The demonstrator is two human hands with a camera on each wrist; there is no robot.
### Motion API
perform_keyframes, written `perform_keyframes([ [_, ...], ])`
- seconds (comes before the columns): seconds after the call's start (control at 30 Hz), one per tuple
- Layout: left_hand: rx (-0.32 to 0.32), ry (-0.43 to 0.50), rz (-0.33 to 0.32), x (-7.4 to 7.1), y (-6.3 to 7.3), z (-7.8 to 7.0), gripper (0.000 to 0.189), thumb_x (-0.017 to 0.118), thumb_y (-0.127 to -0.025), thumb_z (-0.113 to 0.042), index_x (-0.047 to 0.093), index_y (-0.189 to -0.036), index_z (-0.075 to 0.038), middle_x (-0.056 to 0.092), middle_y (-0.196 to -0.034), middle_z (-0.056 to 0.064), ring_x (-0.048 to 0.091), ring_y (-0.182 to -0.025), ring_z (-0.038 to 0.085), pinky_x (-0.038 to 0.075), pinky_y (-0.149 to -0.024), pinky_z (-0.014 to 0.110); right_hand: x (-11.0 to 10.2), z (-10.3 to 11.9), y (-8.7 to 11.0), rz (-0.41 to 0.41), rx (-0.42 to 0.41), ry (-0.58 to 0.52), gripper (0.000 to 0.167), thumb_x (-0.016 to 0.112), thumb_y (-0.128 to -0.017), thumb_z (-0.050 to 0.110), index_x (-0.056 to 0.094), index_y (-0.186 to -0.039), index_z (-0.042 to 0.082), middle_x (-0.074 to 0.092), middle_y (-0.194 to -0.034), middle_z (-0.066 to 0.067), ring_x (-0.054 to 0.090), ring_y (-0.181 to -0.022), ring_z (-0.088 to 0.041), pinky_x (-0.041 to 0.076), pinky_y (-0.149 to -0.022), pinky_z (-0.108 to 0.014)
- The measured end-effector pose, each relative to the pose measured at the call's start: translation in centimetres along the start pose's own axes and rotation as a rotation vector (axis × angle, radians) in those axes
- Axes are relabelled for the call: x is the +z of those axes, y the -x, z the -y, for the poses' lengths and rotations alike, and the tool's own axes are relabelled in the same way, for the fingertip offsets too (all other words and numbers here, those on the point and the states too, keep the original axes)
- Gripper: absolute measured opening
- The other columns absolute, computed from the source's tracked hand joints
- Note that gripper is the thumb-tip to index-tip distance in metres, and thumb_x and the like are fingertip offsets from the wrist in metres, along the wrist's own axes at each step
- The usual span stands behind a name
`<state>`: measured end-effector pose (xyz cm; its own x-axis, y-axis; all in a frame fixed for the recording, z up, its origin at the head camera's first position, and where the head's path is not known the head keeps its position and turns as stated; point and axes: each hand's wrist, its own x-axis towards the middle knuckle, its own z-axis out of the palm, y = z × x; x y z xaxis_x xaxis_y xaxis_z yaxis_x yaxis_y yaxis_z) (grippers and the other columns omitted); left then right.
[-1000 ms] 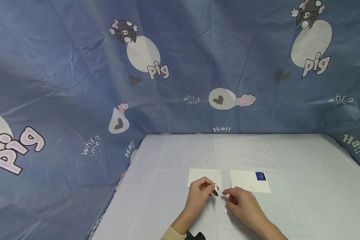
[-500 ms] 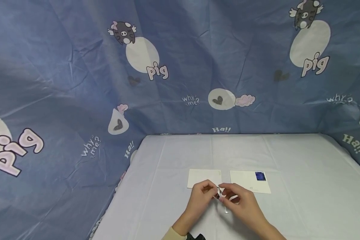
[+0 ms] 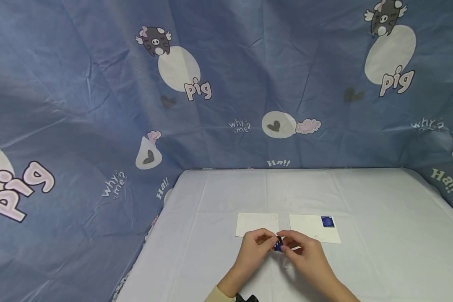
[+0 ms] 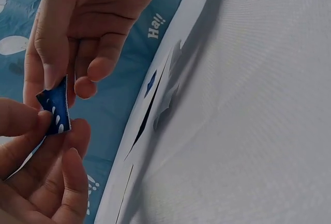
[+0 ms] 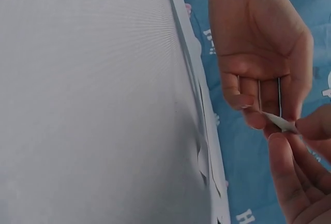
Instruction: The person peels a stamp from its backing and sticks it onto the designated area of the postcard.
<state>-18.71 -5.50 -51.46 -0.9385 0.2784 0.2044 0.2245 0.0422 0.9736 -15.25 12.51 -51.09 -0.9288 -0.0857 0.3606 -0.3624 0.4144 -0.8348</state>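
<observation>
Thumb and fingers of my left hand (image 3: pixel 252 251) pinch a small dark blue postage stamp (image 3: pixel 278 243) above the table. My right hand (image 3: pixel 307 256) grips the opposite edge, so the stamp spans both sets of fingertips. White marks show on the blue face of the stamp (image 4: pixel 58 107) in the left wrist view, and the right wrist view shows its pale back (image 5: pixel 279 122). Just beyond my left hand lies a plain white card (image 3: pixel 254 222). A second white card (image 3: pixel 309 228), with a blue stamp (image 3: pixel 327 221) at its top right corner, lies beyond my right hand.
A small clear or whitish piece (image 3: pixel 285 263) lies on the table beneath my right hand, partly hidden. The white cloth (image 3: pixel 211 201) covers the table. Behind and to the left hangs a blue printed curtain (image 3: pixel 226 92).
The right hand has moved left and up to take the stamp's edge alongside the left hand. The stamp, earlier shiny and seen nearly edge-on, now shows its blue face.
</observation>
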Motion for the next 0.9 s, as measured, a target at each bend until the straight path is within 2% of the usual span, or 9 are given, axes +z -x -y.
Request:
perform_keyframes([
  [0.17,0.038,-0.011,0.024,-0.1,0.1,0.0,0.021,0.068,-0.079,0.014,0.075,-0.091,-0.003,0.073,-0.093,0.009,0.07,-0.081,0.016,0.057,-0.069,0.024,-0.3,0.0,-0.1,0.012,0.095,-0.076,0.03,0.075,-0.088,0.001,0.073,-0.113,0.017,0.072,-0.085,0.005,0.07,-0.078,-0.012,0.058,-0.066,-0.029],
  [0.33,0.064,0.01,0.054,-0.2,0.1,0.1,0.026,0.068,-0.078,0.016,0.076,-0.094,-0.003,0.074,-0.092,0.009,0.071,-0.083,0.016,0.057,-0.072,0.026,-0.6,0.1,-0.4,0.02,0.172,-0.229,0.025,0.07,-0.091,-0.002,0.072,-0.114,0.008,0.072,-0.082,-0.003,0.072,-0.074,-0.024,0.06,-0.065,-0.034],
  [0.53,0.027,0.112,0.084,-0.5,0.0,0.1,0.023,0.068,-0.08,0.014,0.076,-0.098,0.0,0.074,-0.093,0.012,0.071,-0.085,0.022,0.056,-0.072,0.024,-1.0,0.2,-0.6,0.03,0.239,-0.36,0.026,0.068,-0.092,0.0,0.068,-0.118,-0.002,0.072,-0.086,-0.014,0.072,-0.073,-0.033,0.06,-0.066,-0.037],
  [0.73,-0.036,0.195,0.086,-0.6,0.0,0.1,0.023,0.069,-0.081,0.011,0.076,-0.101,0.001,0.074,-0.093,0.014,0.07,-0.084,0.017,0.055,-0.071,0.022,-1.1,0.2,-0.6,0.024,0.303,-0.426,0.024,0.071,-0.092,0.004,0.07,-0.116,0.002,0.072,-0.089,-0.017,0.071,-0.074,-0.029,0.06,-0.067,-0.039],
  [0.9,-0.038,0.222,0.089,-0.6,-0.1,0.2,0.024,0.067,-0.083,0.009,0.075,-0.104,0.002,0.073,-0.094,0.014,0.068,-0.08,0.013,0.055,-0.07,0.021,-1.1,0.1,-0.7,0.02,0.356,-0.475,0.025,0.071,-0.092,0.005,0.07,-0.117,-0.001,0.072,-0.094,-0.019,0.07,-0.076,-0.025,0.06,-0.069,-0.038],
])
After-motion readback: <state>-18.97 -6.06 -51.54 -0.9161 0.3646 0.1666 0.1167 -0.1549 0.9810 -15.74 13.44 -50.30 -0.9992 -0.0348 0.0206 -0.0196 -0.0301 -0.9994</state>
